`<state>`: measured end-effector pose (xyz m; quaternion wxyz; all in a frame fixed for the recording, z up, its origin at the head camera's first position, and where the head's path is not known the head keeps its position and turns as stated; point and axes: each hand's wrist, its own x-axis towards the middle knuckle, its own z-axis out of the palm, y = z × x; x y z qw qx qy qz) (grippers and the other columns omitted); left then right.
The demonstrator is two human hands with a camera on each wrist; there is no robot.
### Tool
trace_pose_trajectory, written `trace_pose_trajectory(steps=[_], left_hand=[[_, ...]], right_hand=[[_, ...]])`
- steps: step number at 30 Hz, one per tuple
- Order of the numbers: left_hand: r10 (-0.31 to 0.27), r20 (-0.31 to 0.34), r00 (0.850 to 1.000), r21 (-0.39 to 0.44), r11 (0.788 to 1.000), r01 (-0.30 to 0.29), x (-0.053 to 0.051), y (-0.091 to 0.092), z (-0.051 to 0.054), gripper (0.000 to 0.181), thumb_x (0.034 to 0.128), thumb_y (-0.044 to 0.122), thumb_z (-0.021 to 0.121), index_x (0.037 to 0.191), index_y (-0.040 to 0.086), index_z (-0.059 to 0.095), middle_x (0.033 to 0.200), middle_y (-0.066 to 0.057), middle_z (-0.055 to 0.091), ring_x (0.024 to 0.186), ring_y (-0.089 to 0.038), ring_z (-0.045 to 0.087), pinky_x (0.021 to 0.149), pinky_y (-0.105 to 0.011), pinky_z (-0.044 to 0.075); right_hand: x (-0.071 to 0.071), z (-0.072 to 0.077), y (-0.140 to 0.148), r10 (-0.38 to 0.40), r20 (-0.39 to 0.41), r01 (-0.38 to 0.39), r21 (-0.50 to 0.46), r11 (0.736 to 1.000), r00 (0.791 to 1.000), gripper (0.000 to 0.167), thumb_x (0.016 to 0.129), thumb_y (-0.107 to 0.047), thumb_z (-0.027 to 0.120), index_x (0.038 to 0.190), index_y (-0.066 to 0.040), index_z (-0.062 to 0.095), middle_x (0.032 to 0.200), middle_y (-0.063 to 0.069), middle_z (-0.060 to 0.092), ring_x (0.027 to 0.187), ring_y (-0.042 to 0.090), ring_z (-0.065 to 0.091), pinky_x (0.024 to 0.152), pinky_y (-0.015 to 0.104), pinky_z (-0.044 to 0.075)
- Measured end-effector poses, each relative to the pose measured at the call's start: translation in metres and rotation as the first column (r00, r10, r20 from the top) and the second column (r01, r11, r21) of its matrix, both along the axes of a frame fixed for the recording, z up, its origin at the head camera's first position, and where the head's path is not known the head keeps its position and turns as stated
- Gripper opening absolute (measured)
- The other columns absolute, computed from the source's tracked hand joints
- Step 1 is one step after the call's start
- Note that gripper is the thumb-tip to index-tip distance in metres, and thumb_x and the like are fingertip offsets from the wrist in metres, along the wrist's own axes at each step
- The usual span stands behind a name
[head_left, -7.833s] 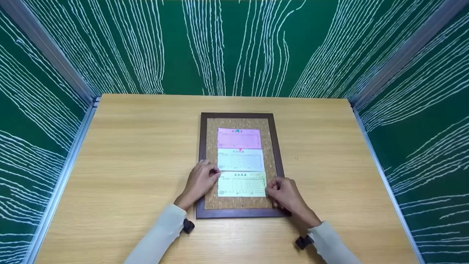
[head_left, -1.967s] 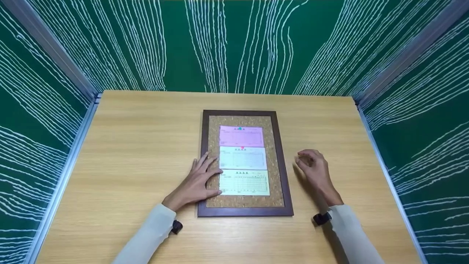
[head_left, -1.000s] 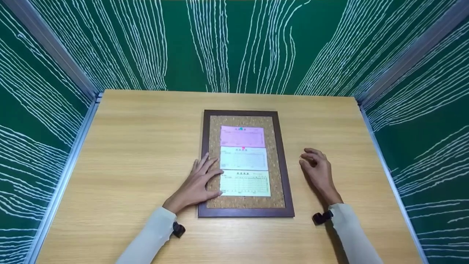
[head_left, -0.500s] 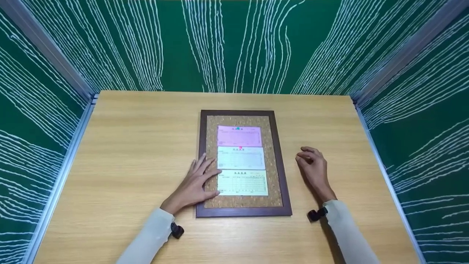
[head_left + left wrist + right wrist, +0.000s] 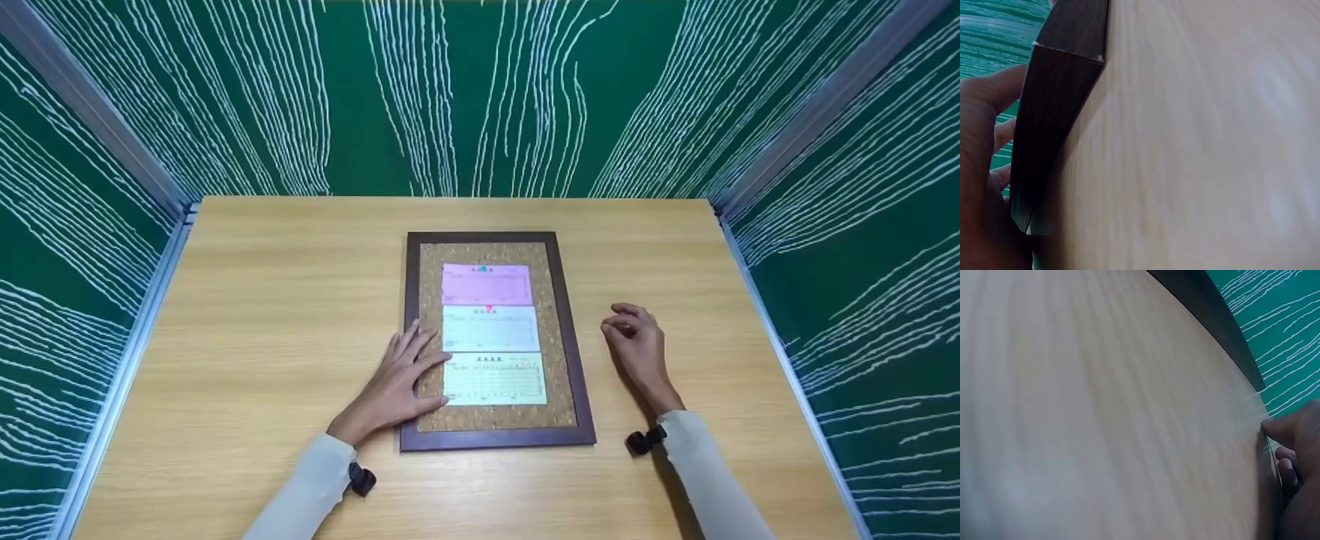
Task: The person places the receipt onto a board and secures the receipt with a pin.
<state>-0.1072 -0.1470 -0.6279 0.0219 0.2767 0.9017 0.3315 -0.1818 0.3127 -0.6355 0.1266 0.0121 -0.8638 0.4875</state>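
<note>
In the head view a framed cork board (image 5: 495,417) lies on the table. Down its middle run a pink slip (image 5: 486,285), a white slip (image 5: 491,330) and a pale green slip (image 5: 495,380). A green pushpin (image 5: 484,268) sits in the pink slip and a red pushpin (image 5: 489,308) at the white slip's top edge. My left hand (image 5: 396,382) spreads over the board's left side, thumb and forefinger pressing the green slip's left edge. Right of the board, just over the table, my right hand (image 5: 642,351) pinches a tiny pushpin, mostly hidden by its fingertips.
The wooden table (image 5: 285,300) surrounds the board. Green walls (image 5: 375,97) with wavy white lines stand behind and at both sides, with metal posts at the corners. A small black camera sits on each wrist.
Earlier both hands held the green slip's side edges. The left hand has since spread out there; the right has moved right to the tiny thing on the table and brought thumb and forefinger together.
</note>
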Motion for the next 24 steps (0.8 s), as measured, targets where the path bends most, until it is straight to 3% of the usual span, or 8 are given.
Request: trace_pose_trajectory(steps=[12, 20, 24], left_hand=[[-0.001, -0.002, 1.0, -0.004, 1.0, 0.001, 0.0, 0.0, 0.002, 0.072, 0.0926, 0.047, 0.085, 0.156, 0.021, 0.062, 0.18, -0.014, 0.028, 0.17, -0.041, 0.004, 0.134, -0.067, 0.003], [0.007, 0.021, 1.0, -0.011, 1.0, -0.007, 0.0, 0.001, 0.002, 0.071, 0.0931, 0.043, 0.086, 0.156, 0.021, 0.062, 0.181, -0.013, 0.028, 0.17, -0.04, 0.004, 0.134, -0.066, 0.002], [0.01, 0.034, 0.999, -0.015, 1.0, -0.009, 0.0, 0.001, 0.004, 0.072, 0.093, 0.044, 0.086, 0.157, 0.022, 0.062, 0.181, -0.013, 0.027, 0.17, -0.04, 0.003, 0.135, -0.065, 0.001]], right_hand=[[0.008, 0.008, -0.01, -0.044, -0.065, 0.039, -0.083, 0.996, 0.997, 0.003, 0.095, 0.006, 0.078, 0.095, 0.005, 0.081, 0.111, 0.018, 0.079, 0.106, 0.012, 0.064, 0.087, 0.012, 0.049], [0.017, 0.026, -0.028, -0.008, -0.076, -0.009, -0.22, 0.975, 0.997, 0.003, 0.094, 0.018, 0.071, 0.093, 0.015, 0.073, 0.106, 0.036, 0.074, 0.089, 0.01, 0.074, 0.08, 0.012, 0.058], [0.018, 0.03, -0.031, -0.012, -0.061, -0.002, -0.231, 0.973, 0.998, 0.001, 0.097, 0.017, 0.071, 0.096, 0.016, 0.072, 0.106, 0.036, 0.073, 0.087, 0.008, 0.071, 0.078, 0.012, 0.056]])
